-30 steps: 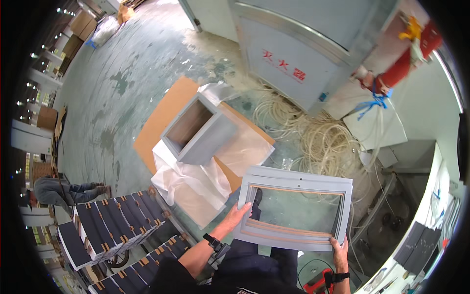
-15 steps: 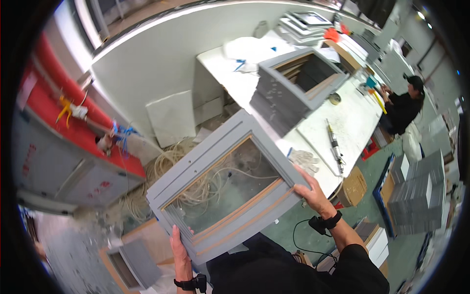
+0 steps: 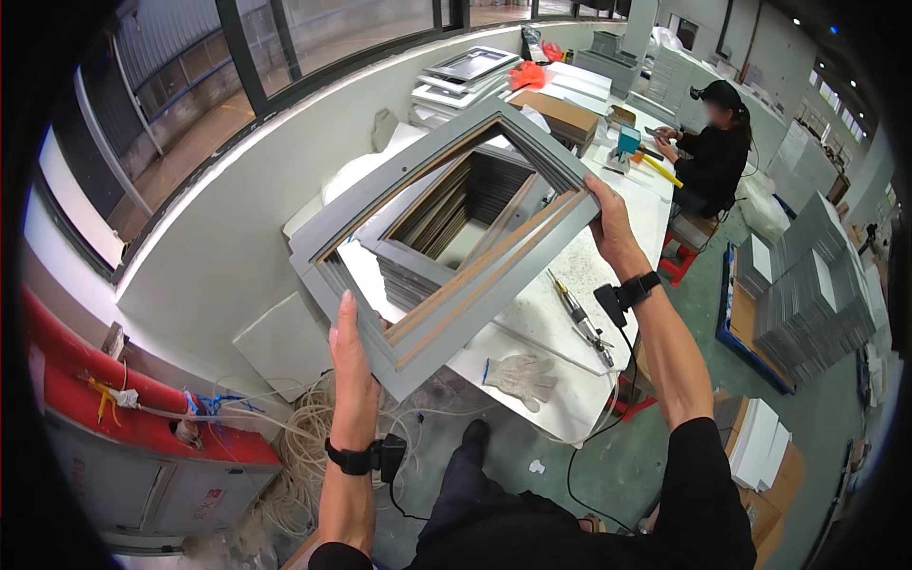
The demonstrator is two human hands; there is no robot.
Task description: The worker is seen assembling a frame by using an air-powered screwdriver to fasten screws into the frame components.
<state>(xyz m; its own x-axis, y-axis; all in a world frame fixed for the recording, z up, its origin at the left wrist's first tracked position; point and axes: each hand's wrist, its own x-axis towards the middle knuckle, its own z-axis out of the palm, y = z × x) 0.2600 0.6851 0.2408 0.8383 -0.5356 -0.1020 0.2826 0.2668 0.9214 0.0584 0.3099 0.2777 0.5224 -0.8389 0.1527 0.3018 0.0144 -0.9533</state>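
From the head view, both hands hold up a big grey frame (image 3: 446,242) in the air, above a white table (image 3: 560,313). The left hand (image 3: 350,353) grips the frame's near corner, and the right hand (image 3: 600,214) grips its far side (you can see right through the open middle). A white glove (image 3: 520,376) and a screwdriver (image 3: 581,319) lie on the table. Another person (image 3: 712,152) sits at the far end.

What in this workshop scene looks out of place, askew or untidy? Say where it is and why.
A white work glove lies crumpled near the edge of the white table. On the floor by the wall, pale cable sprawls in a loose tangle. The grey frame is tilted only because both hands hold it up.
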